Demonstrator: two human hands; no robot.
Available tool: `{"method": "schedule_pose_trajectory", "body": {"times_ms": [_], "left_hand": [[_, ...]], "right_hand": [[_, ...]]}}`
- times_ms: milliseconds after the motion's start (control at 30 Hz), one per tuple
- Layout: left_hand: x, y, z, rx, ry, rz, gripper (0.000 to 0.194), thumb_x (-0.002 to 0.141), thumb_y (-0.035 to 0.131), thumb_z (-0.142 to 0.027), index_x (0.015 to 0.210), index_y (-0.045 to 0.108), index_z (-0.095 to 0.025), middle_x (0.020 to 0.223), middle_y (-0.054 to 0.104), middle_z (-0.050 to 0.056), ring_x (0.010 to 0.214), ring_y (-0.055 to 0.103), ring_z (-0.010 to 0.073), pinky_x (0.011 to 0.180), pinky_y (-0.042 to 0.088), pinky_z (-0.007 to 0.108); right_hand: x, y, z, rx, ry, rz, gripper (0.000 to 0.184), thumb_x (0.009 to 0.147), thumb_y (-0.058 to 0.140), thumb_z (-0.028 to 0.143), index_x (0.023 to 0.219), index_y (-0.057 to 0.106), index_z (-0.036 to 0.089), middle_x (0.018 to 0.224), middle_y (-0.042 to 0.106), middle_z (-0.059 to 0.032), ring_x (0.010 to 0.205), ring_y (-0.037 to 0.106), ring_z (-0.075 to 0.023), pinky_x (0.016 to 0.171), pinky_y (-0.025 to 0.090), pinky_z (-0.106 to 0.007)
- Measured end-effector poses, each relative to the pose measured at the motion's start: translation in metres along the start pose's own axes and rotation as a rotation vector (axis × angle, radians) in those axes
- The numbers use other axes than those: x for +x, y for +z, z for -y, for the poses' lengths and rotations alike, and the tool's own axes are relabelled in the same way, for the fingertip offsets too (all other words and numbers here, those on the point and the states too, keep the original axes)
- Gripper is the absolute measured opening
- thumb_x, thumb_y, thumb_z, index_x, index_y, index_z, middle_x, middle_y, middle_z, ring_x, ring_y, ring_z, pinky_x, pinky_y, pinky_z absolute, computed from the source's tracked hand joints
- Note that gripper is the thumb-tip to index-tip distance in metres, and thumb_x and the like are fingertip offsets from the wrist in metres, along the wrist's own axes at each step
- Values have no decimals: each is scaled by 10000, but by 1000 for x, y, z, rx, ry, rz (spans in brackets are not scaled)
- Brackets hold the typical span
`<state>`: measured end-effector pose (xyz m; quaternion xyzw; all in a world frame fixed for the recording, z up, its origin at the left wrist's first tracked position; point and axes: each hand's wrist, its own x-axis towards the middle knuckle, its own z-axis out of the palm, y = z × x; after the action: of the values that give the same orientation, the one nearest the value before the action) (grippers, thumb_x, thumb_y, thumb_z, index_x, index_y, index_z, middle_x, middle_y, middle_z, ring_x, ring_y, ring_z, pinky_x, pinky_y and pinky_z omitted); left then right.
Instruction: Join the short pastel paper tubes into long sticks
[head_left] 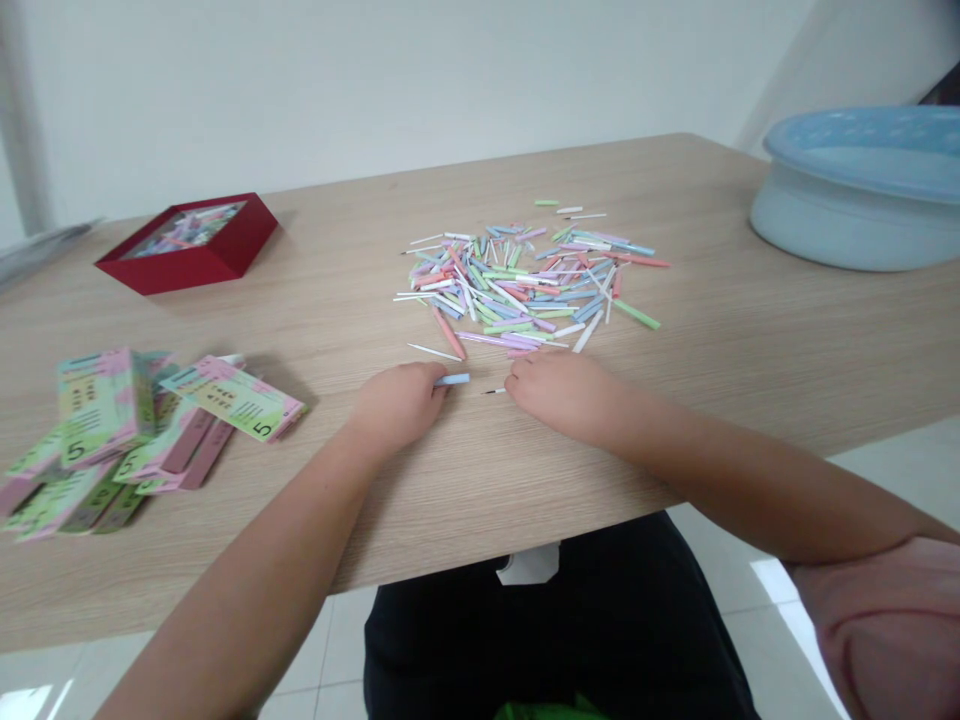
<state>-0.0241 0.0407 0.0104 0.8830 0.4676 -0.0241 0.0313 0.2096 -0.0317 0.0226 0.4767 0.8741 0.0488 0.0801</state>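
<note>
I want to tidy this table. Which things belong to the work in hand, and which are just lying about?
Likely in the work:
left hand, holding blue tube
right hand, holding dark-tipped stick
pile of coloured pieces
red box of similar-looking pieces

Apparently lying about:
printed boxes, untouched
blue basin

The blue tube (pixel 454 380) is short, slim and pale in colour, and it lies nearly level in the left hand (pixel 401 402), with one end standing out to the right. Its other end is hidden by the fingers. The thin stick (pixel 495 391) is white with a dark, pointed tip, and it comes out from the right hand (pixel 551 390), also nearly level. Its tip points left, to the side of the tube. Both pieces are near each other but do not touch, just in front of the loose pile (pixel 517 290).
</note>
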Motion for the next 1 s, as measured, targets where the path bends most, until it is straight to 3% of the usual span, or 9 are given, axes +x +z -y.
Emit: {"method": "schedule_pose_trajectory", "body": {"times_ms": [167,367,467,633,833,1000], "left_hand": [[0,0,-2,-79,-14,-38,332,1002,474,-362,1095,753,-208,1030,781,139,899,713,309,770,475,351],[-3,-6,3,-206,58,-90,396,995,474,-353,1287,713,-231,1100,786,107,911,714,285,765,462,339],[-4,-8,8,-232,79,-35,344,984,495,-381,1155,760,-243,991,793,85,830,704,269,712,445,334],[-2,-6,9,-78,96,39,299,976,485,-355,985,764,-248,975,792,92,879,718,300,720,454,356],[-4,-5,-5,135,14,61,357,1004,408,-332,1065,740,-216,1047,783,118,917,732,300,737,488,359],[-2,-7,-2,153,-9,36,377,1017,409,-354,1139,729,-196,1116,778,131,957,732,294,777,504,356]], "right_hand": [[2,-3,11,-44,20,21,250,965,544,59,1072,763,114,1057,759,-173,1061,699,-345,887,520,-469],[-1,7,-1,-28,-18,-56,269,1013,477,84,1138,716,96,1177,729,-181,1098,680,-316,937,512,-443],[-1,14,-10,3,-6,-74,259,1012,479,88,1135,707,98,1181,723,-175,1103,681,-299,948,510,-417],[3,21,-17,35,13,-75,257,1011,467,108,1113,703,123,1175,727,-162,1063,697,-286,924,517,-397],[2,17,-17,74,51,-55,295,1014,444,129,1161,700,111,1270,712,-193,1093,708,-302,906,522,-397],[2,13,-19,126,118,-35,273,1016,444,200,1130,679,120,1150,743,-183,1011,729,-312,773,514,-382]]}}
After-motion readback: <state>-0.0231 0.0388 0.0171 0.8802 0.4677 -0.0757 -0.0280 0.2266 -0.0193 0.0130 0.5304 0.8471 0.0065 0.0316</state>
